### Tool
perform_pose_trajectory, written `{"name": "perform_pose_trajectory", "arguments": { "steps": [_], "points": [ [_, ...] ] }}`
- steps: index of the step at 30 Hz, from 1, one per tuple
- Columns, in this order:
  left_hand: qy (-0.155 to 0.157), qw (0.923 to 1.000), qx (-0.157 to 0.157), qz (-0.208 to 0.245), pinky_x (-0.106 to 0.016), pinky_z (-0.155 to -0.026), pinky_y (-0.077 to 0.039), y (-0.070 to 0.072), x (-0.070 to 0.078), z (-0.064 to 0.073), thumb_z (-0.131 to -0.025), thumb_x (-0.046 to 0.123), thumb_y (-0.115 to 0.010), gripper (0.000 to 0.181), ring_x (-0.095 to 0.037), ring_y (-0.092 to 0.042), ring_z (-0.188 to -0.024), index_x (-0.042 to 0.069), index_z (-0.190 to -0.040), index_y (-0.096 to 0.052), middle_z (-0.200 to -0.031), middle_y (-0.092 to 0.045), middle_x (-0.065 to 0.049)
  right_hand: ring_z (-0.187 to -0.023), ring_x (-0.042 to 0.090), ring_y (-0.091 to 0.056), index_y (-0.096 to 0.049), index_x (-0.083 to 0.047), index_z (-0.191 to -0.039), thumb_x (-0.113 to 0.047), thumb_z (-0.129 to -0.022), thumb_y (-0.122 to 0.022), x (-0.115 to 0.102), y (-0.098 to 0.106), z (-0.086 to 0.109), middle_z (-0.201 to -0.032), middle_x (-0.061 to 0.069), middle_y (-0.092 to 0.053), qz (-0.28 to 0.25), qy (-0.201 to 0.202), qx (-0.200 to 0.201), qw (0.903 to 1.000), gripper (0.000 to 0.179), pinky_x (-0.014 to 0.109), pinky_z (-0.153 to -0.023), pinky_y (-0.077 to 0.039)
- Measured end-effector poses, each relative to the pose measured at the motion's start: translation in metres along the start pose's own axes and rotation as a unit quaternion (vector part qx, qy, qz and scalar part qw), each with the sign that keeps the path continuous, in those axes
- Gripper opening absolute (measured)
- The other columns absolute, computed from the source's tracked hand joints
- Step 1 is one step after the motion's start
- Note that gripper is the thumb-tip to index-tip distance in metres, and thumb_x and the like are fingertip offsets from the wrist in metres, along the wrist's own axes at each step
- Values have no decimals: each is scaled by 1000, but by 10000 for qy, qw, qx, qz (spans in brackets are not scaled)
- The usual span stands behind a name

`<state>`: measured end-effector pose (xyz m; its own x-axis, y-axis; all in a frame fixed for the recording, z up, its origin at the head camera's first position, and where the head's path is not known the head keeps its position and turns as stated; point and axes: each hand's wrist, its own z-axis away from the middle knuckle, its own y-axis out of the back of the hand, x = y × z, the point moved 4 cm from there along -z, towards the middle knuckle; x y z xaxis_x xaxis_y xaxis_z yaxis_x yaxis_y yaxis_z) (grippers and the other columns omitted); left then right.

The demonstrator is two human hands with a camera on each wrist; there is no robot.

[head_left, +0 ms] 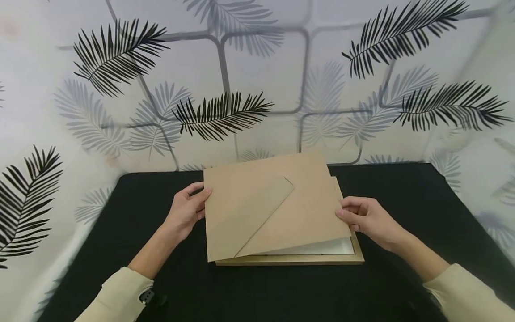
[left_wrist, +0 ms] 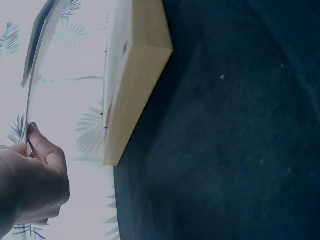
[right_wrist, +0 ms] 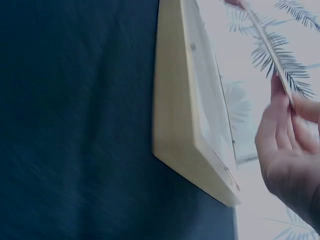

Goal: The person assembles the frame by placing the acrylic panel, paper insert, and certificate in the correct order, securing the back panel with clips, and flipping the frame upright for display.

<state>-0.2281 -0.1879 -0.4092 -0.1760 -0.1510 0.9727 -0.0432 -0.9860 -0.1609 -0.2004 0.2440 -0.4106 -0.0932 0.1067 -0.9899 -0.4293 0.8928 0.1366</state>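
A brown backing board [head_left: 310, 205] with a slanted easel flap [head_left: 261, 219] is held up over a light wooden picture frame [head_left: 289, 260]. My left hand [head_left: 183, 212] pinches the board's left edge between thumb and fingers. At the opposite edge, near the lower right corner, my right hand [head_left: 372, 223] pinches it too. The board tilts, its right side higher than its left. Beneath it shows a strip of white sheet [head_left: 326, 247] inside the frame; the rest is hidden. Both wrist views show the board edge-on, apart from the frame [left_wrist: 140, 90], which lies flat.
A black cloth [head_left: 281, 295] covers the table under the frame. Behind it hangs a pale curtain [head_left: 265, 71] with dark and grey leaf prints, close to the table's far edge. A dark watch [head_left: 146, 295] sits at the left sleeve cuff.
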Motion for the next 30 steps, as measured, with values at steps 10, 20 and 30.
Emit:
{"name": "perform_pose_trajectory", "arguments": {
  "steps": [10,20,30],
  "points": [
    [54,9813,-893,-1707,-41,-80,-59,-25,-16,14,-102,4,-59,55,-29,-68,-98,-6,-151,-35,-121,-64,-23,-84,22,-71,-61,10,-114,-8,-102,-63,12,8,26,-98,11,-71,-628,-596,587,9945,21,37,-71,-60],
    [69,9554,-1025,-2770,-38,-69,-61,-36,-21,14,-99,1,-64,64,-27,-68,-88,-10,-152,-32,-113,-57,-22,-70,23,-69,-65,7,-107,-19,-99,-70,21,11,38,-84,15,-70,162,-1357,326,9901,28,37,-63,-60],
    [-324,9272,-677,-3669,-37,-64,-60,-39,-18,4,-96,3,-66,50,-22,-68,-71,-9,-142,-49,-118,-61,-24,-64,20,-65,-68,8,-104,-22,-96,-74,17,10,29,-78,12,-69,847,-1574,432,9829,31,35,-58,-59]
  ]
}}
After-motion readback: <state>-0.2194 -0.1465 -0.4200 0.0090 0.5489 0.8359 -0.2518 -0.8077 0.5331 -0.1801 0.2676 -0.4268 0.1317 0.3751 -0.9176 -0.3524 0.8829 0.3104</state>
